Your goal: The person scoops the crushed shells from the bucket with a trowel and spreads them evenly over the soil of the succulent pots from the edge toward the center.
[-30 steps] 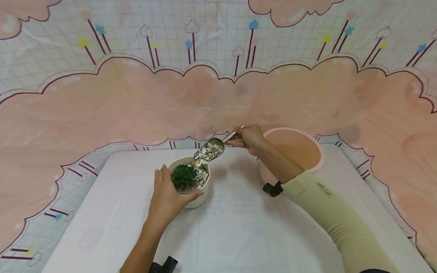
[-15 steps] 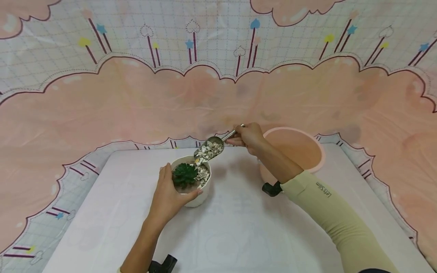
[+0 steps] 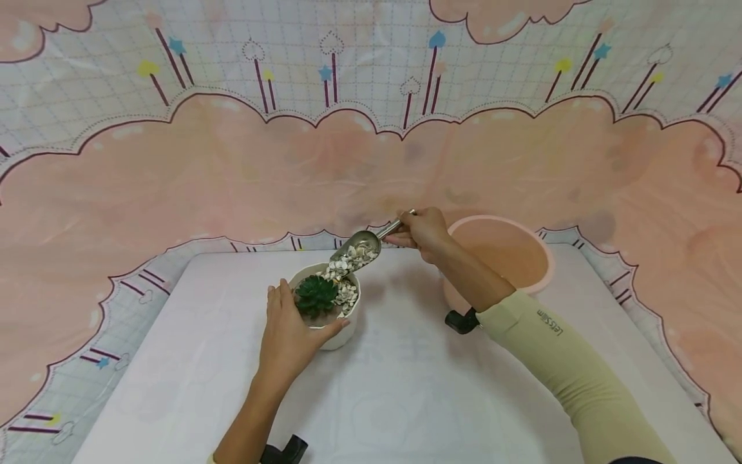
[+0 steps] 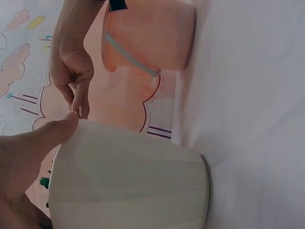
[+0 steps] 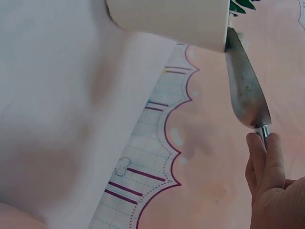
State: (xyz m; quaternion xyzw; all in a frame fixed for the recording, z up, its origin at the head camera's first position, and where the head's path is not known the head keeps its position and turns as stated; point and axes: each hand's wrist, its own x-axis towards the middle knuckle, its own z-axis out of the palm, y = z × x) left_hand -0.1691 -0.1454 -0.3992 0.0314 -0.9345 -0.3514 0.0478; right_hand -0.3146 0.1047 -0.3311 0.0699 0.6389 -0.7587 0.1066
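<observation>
A white pot [image 3: 339, 338] stands on the table with a green succulent [image 3: 315, 296] and pale stone chips [image 3: 346, 295] inside it. My left hand [image 3: 290, 335] grips the pot's rim from the left, its thumb along the near side. Pinched by its handle in my right hand [image 3: 426, 235] is a metal scoop [image 3: 369, 240], tilted down toward the pot. Stone chips fill the scoop and spill over its lip onto the far right part of the pot. In the right wrist view the scoop [image 5: 248, 88] has its tip right at the pot's rim.
Behind my right forearm a pink bucket [image 3: 493, 222] stands at the table's right; the left wrist view shows its pale handle [image 4: 133, 59]. The white table [image 3: 406, 386] ends not far behind the pot, before a patterned cloth backdrop [image 3: 348, 174].
More chips have slid from the scoop into the pot, and the heap beside the succulent has spread toward the far rim. Both hands keep nearly the same place.
</observation>
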